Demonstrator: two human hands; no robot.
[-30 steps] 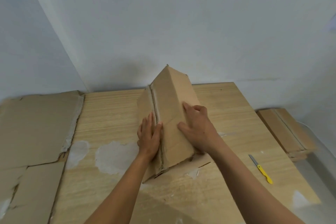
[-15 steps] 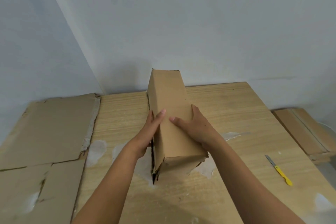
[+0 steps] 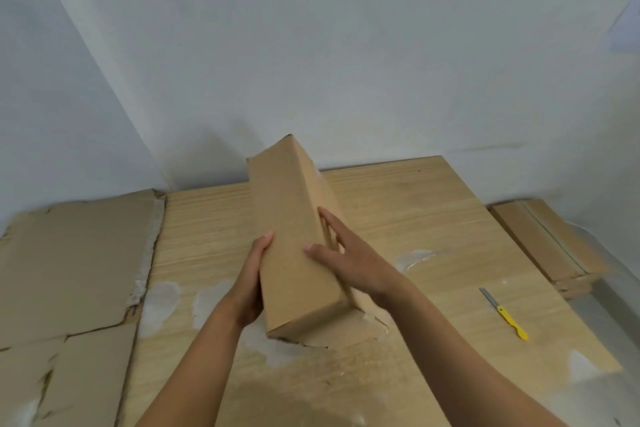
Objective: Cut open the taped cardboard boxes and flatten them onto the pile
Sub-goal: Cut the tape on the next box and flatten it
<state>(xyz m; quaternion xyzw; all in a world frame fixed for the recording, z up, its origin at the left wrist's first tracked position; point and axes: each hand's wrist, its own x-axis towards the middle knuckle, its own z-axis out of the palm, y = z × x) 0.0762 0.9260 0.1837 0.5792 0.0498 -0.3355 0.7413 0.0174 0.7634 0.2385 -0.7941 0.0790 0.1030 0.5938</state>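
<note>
A long brown cardboard box (image 3: 294,236) lies lengthwise on the wooden table (image 3: 433,218), its far end raised toward the wall. My left hand (image 3: 251,282) presses flat against its left side near the front end. My right hand (image 3: 349,256) lies on its right side, thumb over the top face, fingers spread. The box's near end has a torn flap resting on the table. A pile of flattened cardboard (image 3: 72,270) covers the left part of the table. A yellow-handled utility knife (image 3: 505,314) lies on the table at the right, apart from both hands.
Further taped boxes (image 3: 550,246) are stacked low to the right of the table. White walls meet in a corner behind the table. Pale scuffed patches mark the table top near its front.
The box has been rolled between my hands: the taped seam seen a second ago is out of sight and a plain face is up. Both hands shifted to its sides.
</note>
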